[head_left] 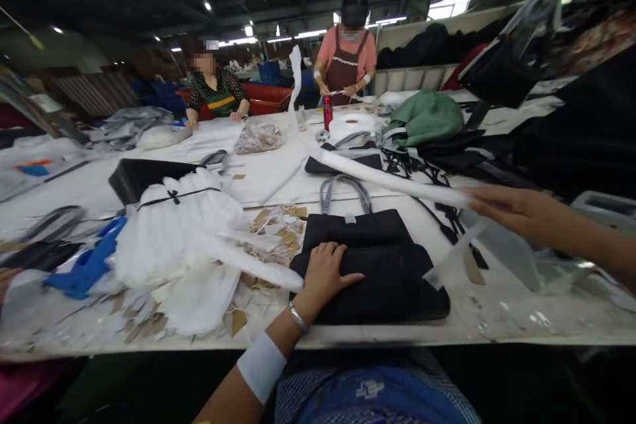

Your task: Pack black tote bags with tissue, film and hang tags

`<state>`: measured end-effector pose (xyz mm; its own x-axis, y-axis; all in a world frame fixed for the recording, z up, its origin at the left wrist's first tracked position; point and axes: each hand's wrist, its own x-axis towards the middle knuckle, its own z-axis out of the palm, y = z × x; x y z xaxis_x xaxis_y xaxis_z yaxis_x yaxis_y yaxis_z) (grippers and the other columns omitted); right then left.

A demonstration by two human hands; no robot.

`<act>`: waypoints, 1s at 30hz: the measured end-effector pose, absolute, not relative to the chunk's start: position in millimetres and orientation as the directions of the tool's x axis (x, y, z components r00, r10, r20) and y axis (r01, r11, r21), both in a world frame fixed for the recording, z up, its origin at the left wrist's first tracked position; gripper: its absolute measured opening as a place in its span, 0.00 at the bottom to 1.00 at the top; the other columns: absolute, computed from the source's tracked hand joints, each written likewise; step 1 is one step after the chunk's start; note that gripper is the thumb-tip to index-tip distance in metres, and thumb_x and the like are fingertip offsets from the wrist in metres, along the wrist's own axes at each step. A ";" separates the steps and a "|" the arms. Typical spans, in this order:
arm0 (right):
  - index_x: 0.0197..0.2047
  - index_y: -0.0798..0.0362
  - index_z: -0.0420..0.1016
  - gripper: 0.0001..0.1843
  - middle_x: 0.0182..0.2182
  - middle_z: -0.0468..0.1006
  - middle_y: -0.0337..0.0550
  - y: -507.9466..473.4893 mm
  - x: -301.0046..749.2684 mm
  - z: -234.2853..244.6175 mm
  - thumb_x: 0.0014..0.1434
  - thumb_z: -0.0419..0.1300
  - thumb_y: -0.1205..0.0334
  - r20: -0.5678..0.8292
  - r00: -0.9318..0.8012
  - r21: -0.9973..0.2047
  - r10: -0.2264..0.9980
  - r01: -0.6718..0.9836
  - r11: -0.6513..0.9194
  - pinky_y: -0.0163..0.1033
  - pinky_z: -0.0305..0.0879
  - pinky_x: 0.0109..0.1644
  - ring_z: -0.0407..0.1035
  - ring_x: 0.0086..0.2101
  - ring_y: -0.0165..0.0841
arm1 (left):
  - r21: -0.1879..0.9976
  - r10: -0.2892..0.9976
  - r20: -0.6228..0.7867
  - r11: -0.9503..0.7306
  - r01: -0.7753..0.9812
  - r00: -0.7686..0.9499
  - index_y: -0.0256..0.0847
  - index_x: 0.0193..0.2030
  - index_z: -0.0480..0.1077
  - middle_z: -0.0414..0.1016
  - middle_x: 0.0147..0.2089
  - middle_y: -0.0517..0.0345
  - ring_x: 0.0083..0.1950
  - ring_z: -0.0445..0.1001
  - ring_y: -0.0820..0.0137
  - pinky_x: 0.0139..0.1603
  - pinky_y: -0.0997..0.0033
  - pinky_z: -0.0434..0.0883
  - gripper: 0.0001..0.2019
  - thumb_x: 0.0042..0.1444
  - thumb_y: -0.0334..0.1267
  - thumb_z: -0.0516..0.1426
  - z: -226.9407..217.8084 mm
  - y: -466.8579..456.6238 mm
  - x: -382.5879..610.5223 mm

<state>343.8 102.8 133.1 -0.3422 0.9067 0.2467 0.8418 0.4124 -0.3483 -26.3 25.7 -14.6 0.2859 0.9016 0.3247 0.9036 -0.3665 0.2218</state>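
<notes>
Head view: a white work table (pixel 281 171) runs from the near edge to the far side, crowded with bags, rolls and scraps.
Black bag: it lies at the near edge, right of a heap of brown tags (pixel 288 238), its body (pixel 377 288) towards the person and its grey handles (pixel 368 195) towards the far side.
Left hand: spread palm-down (pixel 325 271) on the bag, thumb stretched out to the right.
Right hand: pinching (pixel 517 209) the right end of a long white roll (pixel 392 179), which slants towards the far left; motion blur hides the exact finger placing.
Bundle: white rolls (pixel 186 225) tied with a black cord (pixel 173 197), left of the bag.
Bag label: a small pale patch (pixel 350 218) between the handle bases; any lettering is too small to read.
Apron mark: a white emblem (pixel 369 389) on the person's blue apron (pixel 322 404), its characters not legible.
Brown tags: whatever print they carry cannot be made out.
Red bottle: upright (pixel 327 112) on the far side, its markings too small to read.
</notes>
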 end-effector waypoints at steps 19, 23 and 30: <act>0.48 0.36 0.81 0.16 0.47 0.78 0.51 127.1 283.6 38.2 0.65 0.53 0.50 -0.395 -0.762 -0.793 0.514 0.565 0.228 0.42 0.69 0.51 0.74 0.46 0.43 | 0.335 0.901 0.237 -0.426 0.841 0.363 0.46 0.61 0.64 0.76 0.53 0.54 0.53 0.73 0.63 0.54 0.62 0.69 0.28 0.58 0.56 0.56 19.1 16.5 -41.5; 0.51 0.35 0.79 0.19 0.52 0.75 0.52 123.7 288.8 34.7 0.67 0.48 0.52 -0.484 -0.762 -0.806 0.430 0.580 0.120 0.45 0.67 0.56 0.71 0.52 0.45 | 0.443 0.933 0.052 -0.341 0.829 0.356 0.49 0.67 0.56 0.71 0.61 0.52 0.60 0.71 0.61 0.59 0.60 0.70 0.33 0.58 0.53 0.58 29.4 25.7 -86.8; 0.50 0.37 0.79 0.18 0.49 0.77 0.51 99.7 303.2 8.0 0.65 0.50 0.55 -0.417 -0.684 -0.784 0.598 0.604 0.144 0.44 0.69 0.53 0.72 0.49 0.44 | 0.667 0.929 -0.336 0.116 0.736 0.157 0.49 0.49 0.74 0.79 0.49 0.59 0.49 0.77 0.62 0.51 0.64 0.74 0.18 0.54 0.50 0.61 24.4 26.1 -140.9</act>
<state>303.2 99.7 8.0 -0.6843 0.5983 -0.4169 0.6037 0.1442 -0.7840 -140.9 26.1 24.4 0.1575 0.9288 -0.3355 0.7364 0.1159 0.6666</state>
